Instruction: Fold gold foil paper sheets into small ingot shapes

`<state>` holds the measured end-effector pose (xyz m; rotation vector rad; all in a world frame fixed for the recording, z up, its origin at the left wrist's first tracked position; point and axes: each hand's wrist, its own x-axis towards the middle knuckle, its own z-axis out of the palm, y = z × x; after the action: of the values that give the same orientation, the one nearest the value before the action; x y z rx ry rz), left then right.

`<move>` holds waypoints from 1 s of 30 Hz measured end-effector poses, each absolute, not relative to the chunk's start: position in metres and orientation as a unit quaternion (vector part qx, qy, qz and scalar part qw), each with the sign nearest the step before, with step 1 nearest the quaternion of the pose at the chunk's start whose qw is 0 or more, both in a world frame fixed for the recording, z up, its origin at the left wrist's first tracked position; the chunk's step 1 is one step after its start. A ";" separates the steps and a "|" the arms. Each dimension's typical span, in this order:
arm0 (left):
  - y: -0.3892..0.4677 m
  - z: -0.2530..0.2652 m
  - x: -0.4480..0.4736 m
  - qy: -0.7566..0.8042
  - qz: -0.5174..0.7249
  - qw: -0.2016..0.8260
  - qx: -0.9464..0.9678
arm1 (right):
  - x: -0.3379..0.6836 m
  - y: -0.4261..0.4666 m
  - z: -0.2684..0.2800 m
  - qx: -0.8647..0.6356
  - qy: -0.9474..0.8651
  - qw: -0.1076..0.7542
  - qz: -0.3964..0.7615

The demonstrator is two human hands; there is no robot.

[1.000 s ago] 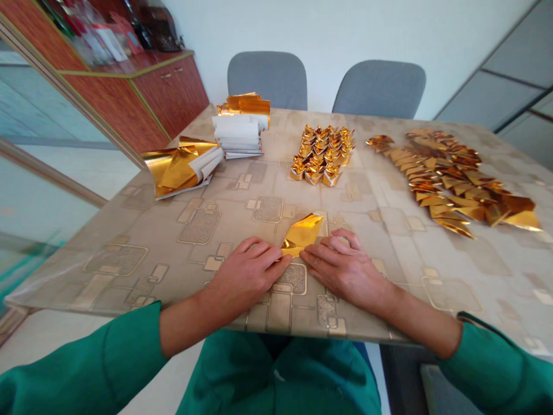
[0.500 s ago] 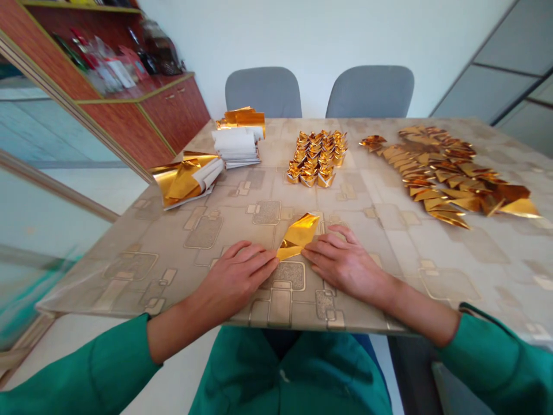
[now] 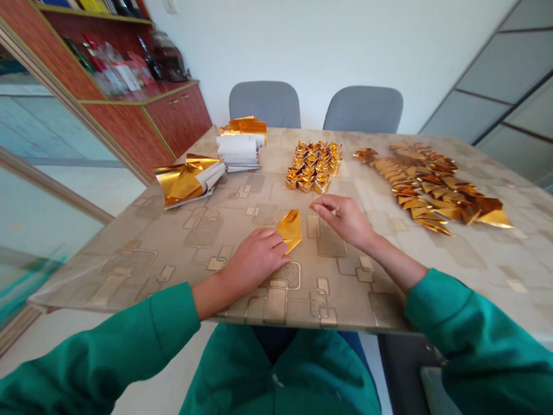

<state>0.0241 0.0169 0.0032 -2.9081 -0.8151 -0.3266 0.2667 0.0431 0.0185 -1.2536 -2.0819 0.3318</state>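
A folded piece of gold foil paper (image 3: 291, 229) lies on the table in front of me, with its pointed end away from me. My left hand (image 3: 261, 253) rests on its left and near side, fingers closed over the lower edge and covering part of it. To the right of the paper, a little above the table, is my right hand (image 3: 345, 219). Its fingers are drawn together in a loose pinch, apart from the paper, and nothing shows between them.
Folded gold paper ingots (image 3: 313, 167) stand in rows beyond my hands. On the right spreads a heap of folded gold pieces (image 3: 432, 184). Loose gold sheets (image 3: 188, 180) and a stack of white-backed paper (image 3: 239, 153) lie left. Two grey chairs (image 3: 264, 104) stand behind the table.
My right hand has let go of the gold paper and moved up and away from it. The paper has turned slightly, and my left hand has shifted right over its near edge.
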 end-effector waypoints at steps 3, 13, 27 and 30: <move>0.018 0.003 0.027 -0.298 -0.111 0.023 -0.948 | 0.258 0.075 0.012 -0.474 -0.807 0.300 0.184; 0.023 -0.004 0.020 -0.270 -0.122 0.014 -0.955 | 0.234 0.102 0.007 -0.312 -0.917 0.206 0.143; 0.028 0.001 0.011 -0.403 -0.182 -0.115 -0.889 | 0.234 0.075 0.004 -0.482 -0.831 0.176 0.214; 0.028 0.000 0.013 -0.421 -0.205 -0.117 -0.876 | 0.236 0.073 0.004 -0.476 -0.821 0.190 0.252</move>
<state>0.0129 0.0281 0.0002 -2.9766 -1.4308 -0.6970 0.2364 0.0727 0.0036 -1.3362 -2.3068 0.7086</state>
